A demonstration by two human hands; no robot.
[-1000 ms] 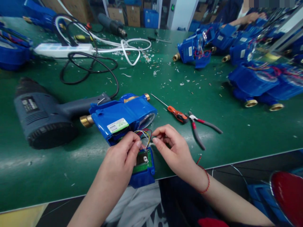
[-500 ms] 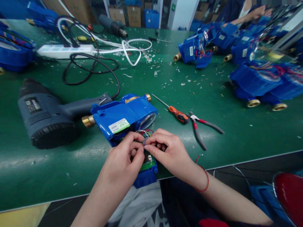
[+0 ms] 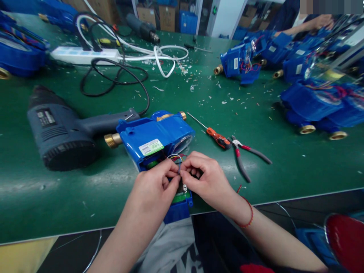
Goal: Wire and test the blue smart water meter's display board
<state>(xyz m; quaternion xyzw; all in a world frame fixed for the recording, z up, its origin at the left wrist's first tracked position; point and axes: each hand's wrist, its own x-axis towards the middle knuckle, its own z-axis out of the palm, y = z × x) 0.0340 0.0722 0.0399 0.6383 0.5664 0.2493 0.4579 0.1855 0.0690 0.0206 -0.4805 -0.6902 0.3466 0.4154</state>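
A blue water meter with threaded brass ends lies on the bench in front of me, its label facing up. Thin coloured wires come out of its near side toward a green circuit board in an opened blue cover. My left hand and my right hand meet over the board, both closed in a pinch. Between their fingertips is a thin bluish wire. The fingers hide most of the board and the wire's end.
Left of the meter lies a heat gun. To the right are an orange-handled screwdriver and cutting pliers. A power strip with cables stands behind. More blue meters are at the right, near another person's arm.
The view has shifted slightly, so the bench things appear a little to the right. My left thumb and fingers have drawn closer together, tips nearer my right fingertips at the wire.
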